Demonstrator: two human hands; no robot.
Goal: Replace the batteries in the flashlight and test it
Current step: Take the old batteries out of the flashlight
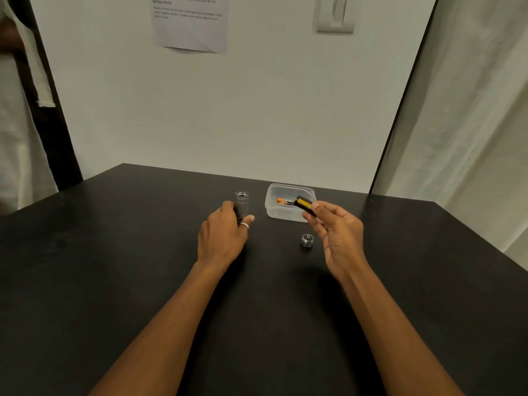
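Silver flashlight (241,202) gripped by left hand (221,237), right hand (338,228) pinching black-yellow battery (304,204), wall sheet (191,24) headed "INITIAL STATE"

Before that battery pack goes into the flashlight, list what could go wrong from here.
1. The right hand only pinches the battery pack at one end, above the plastic container; it could slip and drop in.
2. Its polarity cannot be read here, so it may enter the flashlight body, held upright by the left hand, reversed.
3. The loose end cap lies on the table beside the right hand; a careless sweep could knock it away.
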